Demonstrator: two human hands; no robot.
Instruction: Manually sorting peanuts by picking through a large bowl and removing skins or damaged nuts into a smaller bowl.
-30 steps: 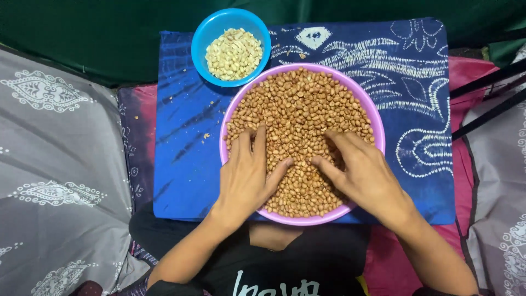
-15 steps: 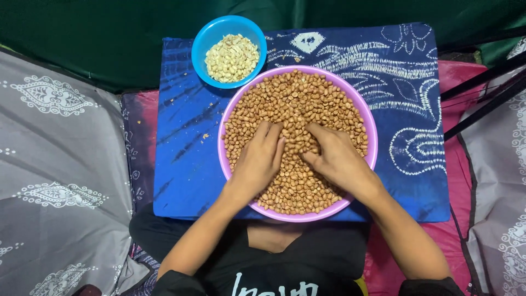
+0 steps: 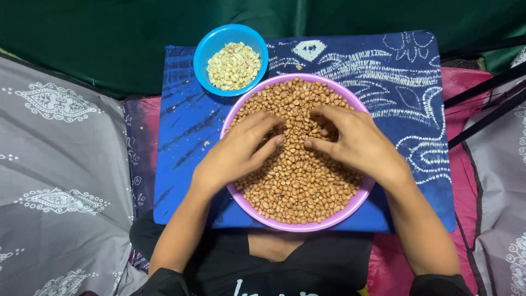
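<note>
A: Both hands have slid up the basin since a second ago, from the near half of the heap to its middle, and the fingertips have drawn close together.

B: Yes, the left hand (image 3: 238,153) lies palm down on the brown-skinned peanuts (image 3: 296,186), fingers curled, its grip narrow; whether it pinches a nut cannot be told.

A: The right hand (image 3: 356,143) mirrors it, fingers bent over the heap, thumb pointing toward the left thumb. That grip is narrow too, with nothing clearly held.

B: The peanuts fill the purple basin (image 3: 298,226), which sits on a blue patterned cloth (image 3: 405,82).

A: And just beyond its far-left rim, nearly touching, stands the blue bowl (image 3: 211,46) of pale skinned peanuts (image 3: 234,66).
</note>
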